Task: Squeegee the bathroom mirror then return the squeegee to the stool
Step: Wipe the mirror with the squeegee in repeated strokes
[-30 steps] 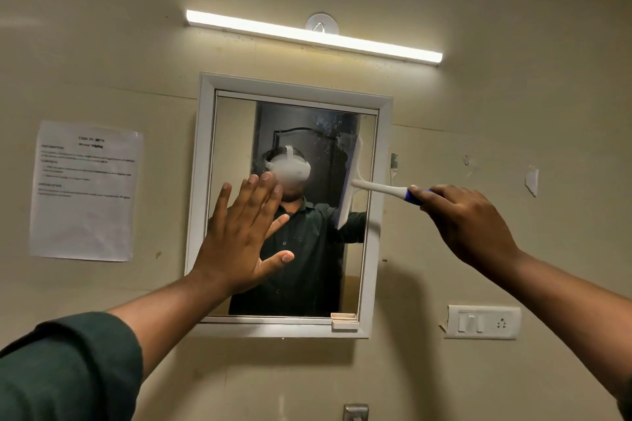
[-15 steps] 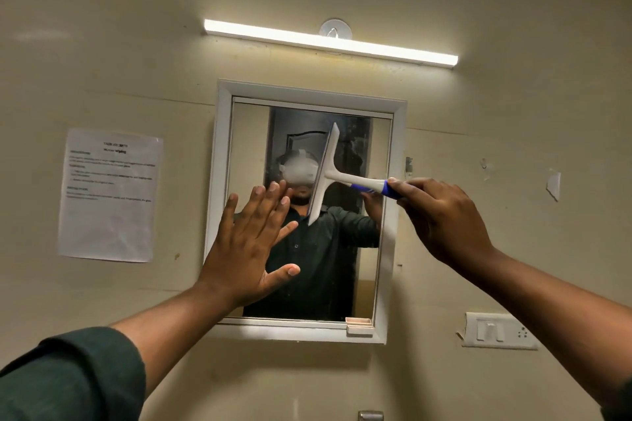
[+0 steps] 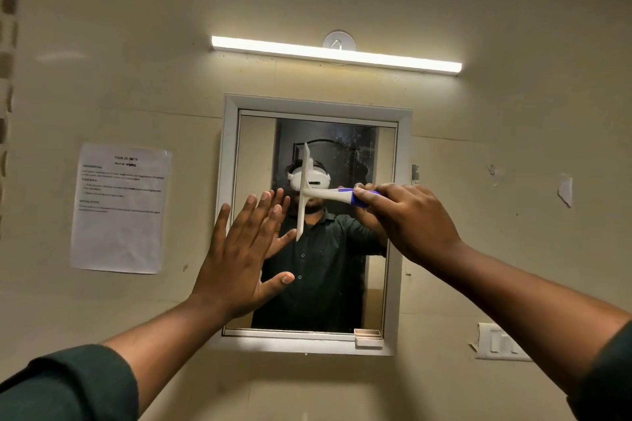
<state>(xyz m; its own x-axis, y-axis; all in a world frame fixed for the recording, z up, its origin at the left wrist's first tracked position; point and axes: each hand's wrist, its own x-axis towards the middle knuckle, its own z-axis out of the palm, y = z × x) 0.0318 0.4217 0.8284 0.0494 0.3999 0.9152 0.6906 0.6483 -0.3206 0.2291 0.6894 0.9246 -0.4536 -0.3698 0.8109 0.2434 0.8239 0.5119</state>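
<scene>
A white-framed mirror (image 3: 229,215) hangs on the beige wall in the middle of the view. My right hand (image 3: 407,220) grips the blue and white handle of a white squeegee (image 3: 304,191). Its blade stands nearly upright against the glass at about the middle of the mirror's width, in the upper half. My left hand (image 3: 239,256) is flat with spread fingers over the mirror's left side, just left of the blade. Smears show on the upper right of the glass. The stool is out of view.
A lit tube light (image 3: 335,55) runs above the mirror. A printed paper sheet (image 3: 119,208) is taped to the wall at left. A switch plate (image 3: 501,342) sits low on the right wall. A small catch (image 3: 367,337) sits on the mirror's bottom frame.
My right hand has dragged the squeegee leftward across the glass, from the right edge to the middle. My left hand has stayed flat on the left side.
</scene>
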